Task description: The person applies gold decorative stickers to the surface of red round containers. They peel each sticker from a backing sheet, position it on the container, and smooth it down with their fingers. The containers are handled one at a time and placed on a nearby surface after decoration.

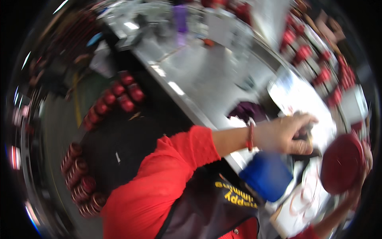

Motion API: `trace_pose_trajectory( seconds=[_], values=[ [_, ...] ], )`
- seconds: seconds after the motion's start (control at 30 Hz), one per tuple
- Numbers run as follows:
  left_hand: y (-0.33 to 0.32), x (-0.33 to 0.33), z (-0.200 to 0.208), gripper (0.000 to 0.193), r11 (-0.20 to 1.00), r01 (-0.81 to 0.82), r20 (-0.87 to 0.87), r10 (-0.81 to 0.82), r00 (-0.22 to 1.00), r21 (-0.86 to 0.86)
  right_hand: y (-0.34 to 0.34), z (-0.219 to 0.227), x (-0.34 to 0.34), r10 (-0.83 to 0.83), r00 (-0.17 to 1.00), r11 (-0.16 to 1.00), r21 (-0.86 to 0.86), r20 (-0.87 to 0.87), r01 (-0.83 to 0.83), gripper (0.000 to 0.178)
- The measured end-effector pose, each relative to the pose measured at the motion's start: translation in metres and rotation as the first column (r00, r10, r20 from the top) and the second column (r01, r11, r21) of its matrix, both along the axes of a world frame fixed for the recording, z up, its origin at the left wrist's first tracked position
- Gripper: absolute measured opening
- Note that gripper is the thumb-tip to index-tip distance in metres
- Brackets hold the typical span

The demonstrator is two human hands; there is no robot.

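Two bare hands, well apart, at work over the right part of a metal tabletop [215, 75]. The right hand [368, 159], at the far right, is closed on the rim of a dark-red round piece [341, 164]; from where I stand, its broad face is turned toward the left hand [283, 134], and the fingers lie mostly behind it. The piece is raised, just right of a bright white surface [302, 97]. The left hand reaches in from the left with fingers bent and thumb set off from them; motion blur keeps me from telling whether it grips anything. A red bracelet [250, 136] circles its wrist, and a red sleeve [151, 183] covers the arm above.

Near the left hand, a dark-purple cloth [248, 110] lies on its far side and a blue item [267, 175], blurred, on its near side. Below the round piece sits a pale box [296, 215] with thin reddish loops over it. Farther along the tabletop I note a purple strip [180, 20] and a small orange-red object [208, 42]. Red rounded goods [304, 52] stand in rows beyond its right edge, beside a white container [354, 104]. To the left, red cylinders [119, 89] form an arc, with ringed red-brown pieces [81, 175] nearer the wearer's dark apron [195, 211].
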State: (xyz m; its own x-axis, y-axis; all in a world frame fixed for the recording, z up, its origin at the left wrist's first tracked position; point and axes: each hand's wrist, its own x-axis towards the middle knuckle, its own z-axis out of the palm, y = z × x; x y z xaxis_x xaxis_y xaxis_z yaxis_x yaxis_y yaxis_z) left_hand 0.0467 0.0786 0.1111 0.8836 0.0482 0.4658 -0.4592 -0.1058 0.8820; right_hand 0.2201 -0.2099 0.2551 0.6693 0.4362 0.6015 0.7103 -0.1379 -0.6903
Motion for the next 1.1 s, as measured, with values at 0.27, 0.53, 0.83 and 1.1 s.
trace_pose_trajectory(
  seconds=[0.27, 0.53, 0.83, 1.1],
  values=[
    [-0.067, -0.002, -0.038, 0.062, 0.773, -0.045, -0.378, -0.258, 0.889, -0.633, 0.003, -0.132, -0.046, 0.141, 0.941, 0.972, -0.135, -0.309, -0.190, 0.031],
    [-0.071, 0.001, -0.060, 0.059, 0.928, -0.281, -0.437, 0.152, 0.886, -0.246, -0.050, -0.163, 0.010, -0.043, 0.973, 0.966, -0.258, -0.225, -0.017, 0.031],
    [-0.067, -0.007, -0.060, 0.066, 0.948, -0.228, -0.409, 0.122, 0.904, -0.222, 0.051, -0.190, 0.083, 0.168, 0.966, 0.558, -0.827, 0.199, 0.073, 0.040],
    [-0.060, -0.004, -0.065, 0.072, 0.963, -0.188, -0.438, 0.086, 0.895, -0.195, 0.061, -0.169, 0.106, 0.109, 0.931, 0.177, -0.928, 0.348, 0.327, 0.029]
  ],
)
